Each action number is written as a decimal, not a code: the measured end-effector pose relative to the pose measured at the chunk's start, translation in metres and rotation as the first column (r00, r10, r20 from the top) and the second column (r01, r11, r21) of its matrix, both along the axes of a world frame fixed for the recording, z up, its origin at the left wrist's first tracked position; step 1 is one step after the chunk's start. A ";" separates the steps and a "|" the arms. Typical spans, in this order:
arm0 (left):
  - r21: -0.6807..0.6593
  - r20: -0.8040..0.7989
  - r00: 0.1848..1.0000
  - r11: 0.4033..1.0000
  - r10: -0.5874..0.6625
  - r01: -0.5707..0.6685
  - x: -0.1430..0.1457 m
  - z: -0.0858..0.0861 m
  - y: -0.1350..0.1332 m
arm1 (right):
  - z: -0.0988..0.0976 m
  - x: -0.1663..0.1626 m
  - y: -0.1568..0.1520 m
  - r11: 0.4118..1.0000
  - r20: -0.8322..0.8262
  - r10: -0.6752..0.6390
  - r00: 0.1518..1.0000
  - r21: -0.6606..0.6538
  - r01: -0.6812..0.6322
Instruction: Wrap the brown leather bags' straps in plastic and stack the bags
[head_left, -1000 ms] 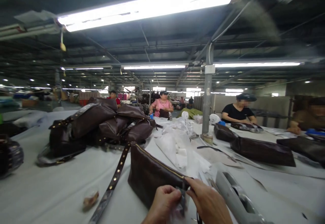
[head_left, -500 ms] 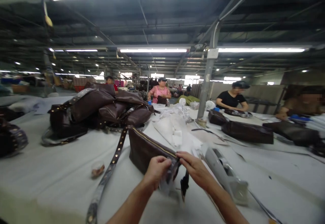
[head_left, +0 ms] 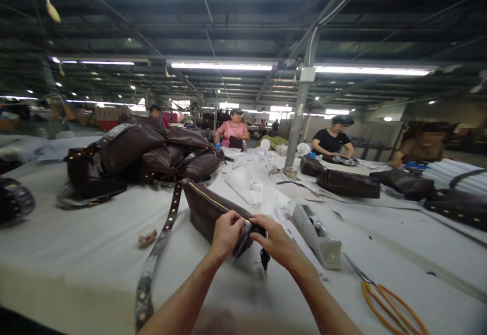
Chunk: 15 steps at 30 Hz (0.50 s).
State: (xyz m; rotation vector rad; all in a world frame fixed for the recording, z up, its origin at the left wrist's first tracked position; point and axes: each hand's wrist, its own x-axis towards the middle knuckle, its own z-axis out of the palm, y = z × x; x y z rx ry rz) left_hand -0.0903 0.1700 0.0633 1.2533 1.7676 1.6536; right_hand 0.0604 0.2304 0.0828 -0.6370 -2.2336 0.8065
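Left hand [head_left: 225,233] is closed in a pinch at the near end of a dark brown bag [head_left: 200,211], though what sits between its fingertips is too small to tell; the right hand [head_left: 276,241] grips the bag's near corner, fingers laid over the end of the gold zipper [head_left: 208,193] and thumb below. The bag rests on the pale surface [head_left: 95,254], in front of the person, its far end held by neither hand. With all the hold at one corner, a hard tug could swing the bag round or tip it over. Pinching so close to the zipper's end might also strain the stitching, or nick the leather if a fingernail slips. A studded strap [head_left: 173,213] runs from the far end toward the near edge, and a pull there could drag the bag askew; its plastic wrap may slide easily. To the right, the grey tape dispenser [head_left: 310,228] stands close enough that an elbow or forearm could knock it, and the orange-handled scissors [head_left: 380,297] lie just beyond, where a swept bag might scrape their blades.
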 end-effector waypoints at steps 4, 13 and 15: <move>0.009 -0.162 0.986 0.999 0.050 -0.049 0.002 0.002 -0.006 | 0.000 -0.005 -0.008 1.000 -0.023 -0.017 1.000 0.014 0.018; 0.082 -0.098 0.994 0.995 -0.043 0.051 -0.005 0.005 -0.012 | -0.001 -0.028 -0.006 0.994 -0.006 -0.094 0.996 -0.048 0.094; 0.084 -0.088 0.995 0.995 -0.055 0.062 -0.007 0.005 -0.012 | -0.002 -0.031 -0.002 0.992 0.005 -0.111 0.994 -0.054 0.111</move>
